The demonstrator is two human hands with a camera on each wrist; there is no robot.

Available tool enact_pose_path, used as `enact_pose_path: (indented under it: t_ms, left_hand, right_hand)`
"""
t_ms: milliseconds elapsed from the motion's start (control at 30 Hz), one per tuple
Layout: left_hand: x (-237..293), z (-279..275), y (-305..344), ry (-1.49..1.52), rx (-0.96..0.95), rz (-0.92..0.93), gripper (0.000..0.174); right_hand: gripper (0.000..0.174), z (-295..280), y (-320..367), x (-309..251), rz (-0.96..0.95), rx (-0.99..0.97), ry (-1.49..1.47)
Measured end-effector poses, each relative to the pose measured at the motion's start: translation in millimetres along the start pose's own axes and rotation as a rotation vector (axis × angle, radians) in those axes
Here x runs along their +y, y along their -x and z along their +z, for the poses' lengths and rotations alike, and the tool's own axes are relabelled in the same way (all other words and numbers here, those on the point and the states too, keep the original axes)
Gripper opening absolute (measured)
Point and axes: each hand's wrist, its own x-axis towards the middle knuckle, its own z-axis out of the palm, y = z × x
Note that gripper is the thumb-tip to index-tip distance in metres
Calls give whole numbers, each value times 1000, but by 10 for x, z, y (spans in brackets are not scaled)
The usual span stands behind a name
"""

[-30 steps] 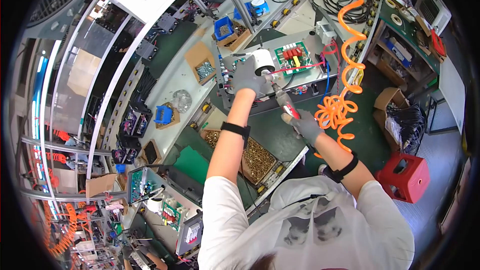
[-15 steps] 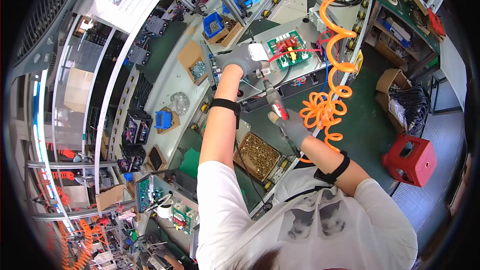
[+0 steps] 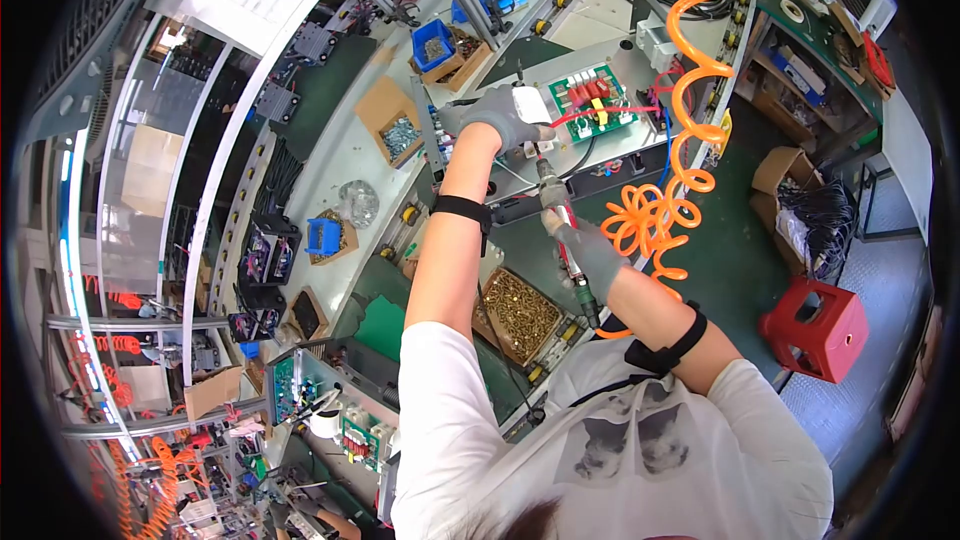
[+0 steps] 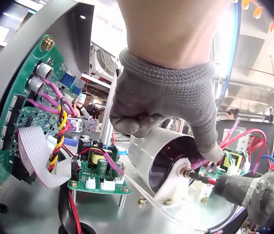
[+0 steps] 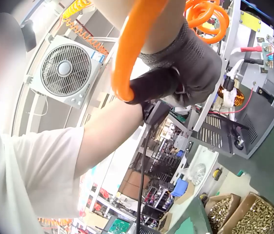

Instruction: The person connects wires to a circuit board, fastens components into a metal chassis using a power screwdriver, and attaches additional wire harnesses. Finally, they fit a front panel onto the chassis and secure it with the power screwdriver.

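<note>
My gloved left hand lies over a white cylindrical component in an open metal chassis. In the left wrist view its thumb and fingertip pinch a purple wire beside the bolt on the cylinder's white end bracket. My gloved right hand grips a pneumatic screwdriver, whose bit points at that bolt. An orange air hose leads off the tool's black rear end. A green circuit board with red parts sits right of the cylinder; another board stands upright at left.
Coiled orange hose hangs close to the right forearm. A box of brass screws stands below the chassis. Blue bins and a carton of silver screws line the bench. A red stool is at right.
The screwdriver has swung more upright, and the right hand has come up along it. My left hand has kept to the cylinder, its fingertip now by the bolt. The head view has shifted slightly.
</note>
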Motion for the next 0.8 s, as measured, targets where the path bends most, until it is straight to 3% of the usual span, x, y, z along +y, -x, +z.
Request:
enact_pose_path:
  t_ms: [133,200,267,333,367,433,467,500,567,667,733,800]
  left_hand:
    - [131,-126,148,-31,-3,-70,84]
    - [181,-198,192,15,-44,-17,81]
    - [-20,109,39,38,18,-6,83]
    - [-40,330,138,220,443,0,81]
    - [-38,390,177,351,464,-40,79]
    - [-47,743,295,826,689,-137,65]
    - [91,875,481,1351,798,-160,51]
    - [71,967,667,1663,658,-245,46]
    - [-385,1663,823,1804,365,-288,47]
    - [18,1804,1481,1912,464,-334,43]
    - [223,1916,1745,1871,499,-350,38]
    - [282,2064,1879,1890,488,-345,37]
  right_hand:
    - [51,14,-37,15,-22,-11,24]
    - [52,37,-8,-26,5,6,40]
    - [52,22,-31,-16,2,-2,23]
    - [52,-31,-35,4,-6,-11,11]
    - [52,-66,-24,23,-36,-17,42]
    - [51,-125,67,49,-61,3,110]
    - [51,-170,107,91,-71,4,111]
    - [50,-228,141,155,-41,-18,131]
    - [46,-433,84,409,-53,-54,202]
    - [46,-829,312,411,-78,-192,422]
    - [49,-967,530,360,-134,-135,507]
    - [49,-1144,730,256,-6,-141,651]
